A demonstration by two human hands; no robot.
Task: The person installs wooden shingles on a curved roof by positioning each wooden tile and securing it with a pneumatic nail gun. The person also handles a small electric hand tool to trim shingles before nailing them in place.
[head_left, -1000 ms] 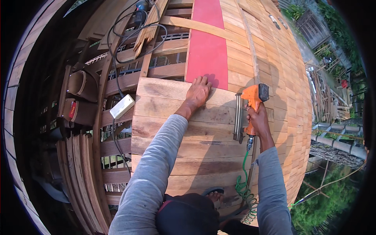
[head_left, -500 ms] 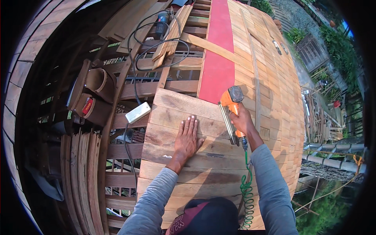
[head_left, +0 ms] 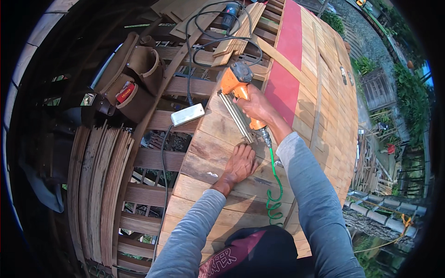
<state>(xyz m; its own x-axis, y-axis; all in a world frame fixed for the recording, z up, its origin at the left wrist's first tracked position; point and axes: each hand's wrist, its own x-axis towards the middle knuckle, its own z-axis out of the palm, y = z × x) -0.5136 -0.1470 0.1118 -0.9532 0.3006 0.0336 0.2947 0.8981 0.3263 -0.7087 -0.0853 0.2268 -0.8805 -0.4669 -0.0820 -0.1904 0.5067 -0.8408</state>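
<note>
My right hand [head_left: 252, 103] grips the handle of an orange and black nail gun [head_left: 234, 85], whose nose is at the far end of the wooden planks [head_left: 197, 143]. The slanted metal magazine of the gun points back toward my left hand [head_left: 241, 162]. That hand rests on the planks, fingers bent and a little apart, with nothing visible in it. From the base of the grip a green coiled air hose [head_left: 274, 199] runs back over the planks. The gun's body hides the spot under its nose.
Left of the planks are open joists [head_left: 143, 197], a leather tool pouch [head_left: 148, 65] and stacked wood strips [head_left: 99, 185]. A white box [head_left: 187, 114] on a black cord lies near the plank edge. Farther off are a corded power tool [head_left: 230, 16], loose boards [head_left: 238, 37] and a red strip [head_left: 282, 88].
My right hand has carried the nail gun left and away, to the planks' far corner. My left hand has slid slightly right and nearer; its fingers have gone from flat to bent.
</note>
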